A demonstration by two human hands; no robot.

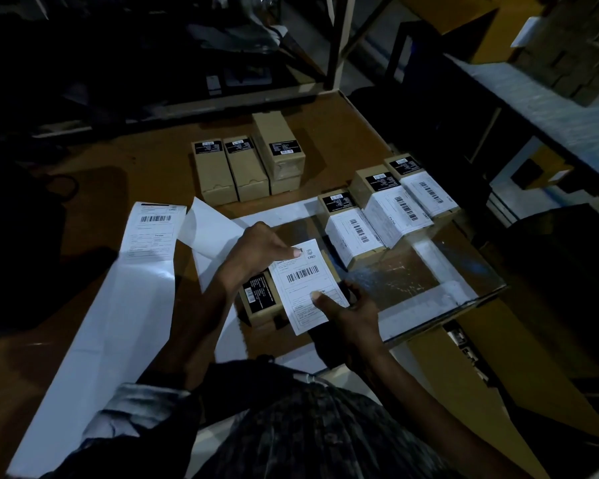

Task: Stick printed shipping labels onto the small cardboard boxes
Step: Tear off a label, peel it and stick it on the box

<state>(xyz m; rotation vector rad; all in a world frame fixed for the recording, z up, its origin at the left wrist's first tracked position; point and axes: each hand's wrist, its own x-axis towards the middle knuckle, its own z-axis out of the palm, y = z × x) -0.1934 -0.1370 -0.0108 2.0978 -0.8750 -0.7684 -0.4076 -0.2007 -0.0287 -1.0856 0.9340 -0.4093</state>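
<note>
Hands (pixel 351 314) beside label (pixel 306 285), labelled boxes (pixel 388 216) beyond

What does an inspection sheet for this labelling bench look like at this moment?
Surface: brown table, dimly lit, with a glass sheet on its right part.
Job's things: label held over the near box; three labelled boxes in a row at right; unlabelled boxes at the back, one stacked on another.
Clutter: label strip at left, its top label still printed side up; loose backing paper.
Grips: left hand pinches the label's top edge; right hand holds its lower edge, thumb on top.
Cables: nothing seen.
Surroundings: metal shelving behind; too dark to tell more.
</note>
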